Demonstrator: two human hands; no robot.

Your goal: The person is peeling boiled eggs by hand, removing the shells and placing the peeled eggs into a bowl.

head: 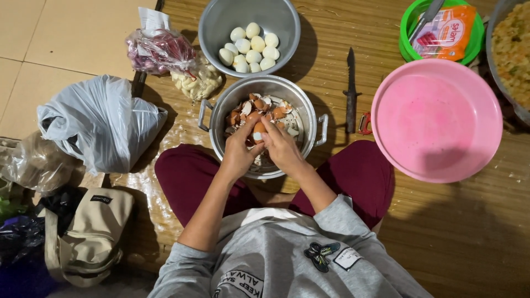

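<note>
Closest in: a person sits cross-legged on a woven mat [452,232], seen from above, in a grey top and dark red trousers.
Hands: left hand [238,152] and right hand [280,146] meet over a metal pot; both are closed around one brown egg [258,131], fingertips pinching it from either side.
Egg position: between the two hands, just above the pot's near half, with a white patch where shell is off. Its long axis seems to run away from the person, though fingers cover most of it.
Nearer hand: neither; both touch the egg.
Pot: a two-handled steel pot [309,107] between the knees, holding brown shell pieces.
Beyond the pot: a steel bowl [218,22] of peeled white eggs.
To the right: a dark knife [351,91] lying lengthwise, then a pink basin [436,118].
To the left: a white plastic bag [99,118] and a beige bag [88,232].
Hard to make out: the pot's bottom under the hands and how much shell remains on the egg.
</note>
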